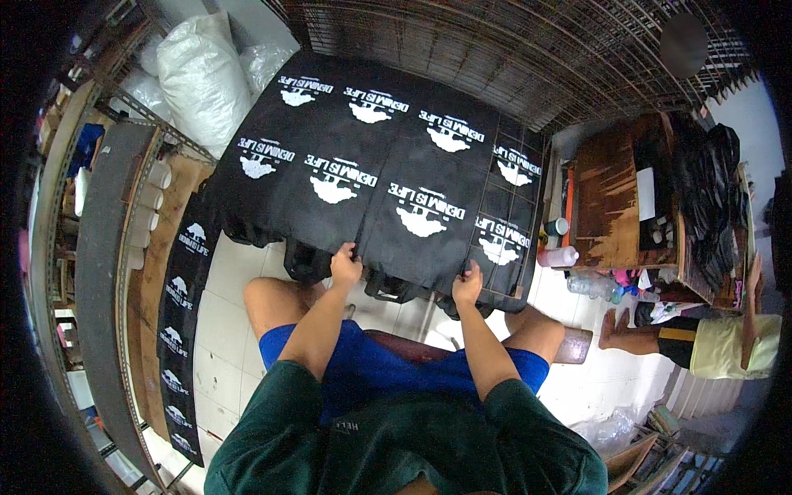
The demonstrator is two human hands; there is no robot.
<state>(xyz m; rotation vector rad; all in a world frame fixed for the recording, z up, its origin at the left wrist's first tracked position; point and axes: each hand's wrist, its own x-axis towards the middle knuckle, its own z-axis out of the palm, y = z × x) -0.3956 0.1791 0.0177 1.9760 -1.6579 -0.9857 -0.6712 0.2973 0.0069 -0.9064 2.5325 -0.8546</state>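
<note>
Both my hands are at the near edge of a black fabric bag with a white print, lying flat among several like it in rows. My left hand pinches its near left corner between closed fingers. At its near right corner my right hand is closed on the edge in the same way. Dark loops that look like handles hang below the near edge. On the right, a wire rack shows its bare grid, with more printed black bags beneath it.
Stacked wire racks tilt up at the far side. White sacks stand far left. More printed black fabric lies along a wooden board on the left. A wooden cabinet, bottles and another person are on the right.
</note>
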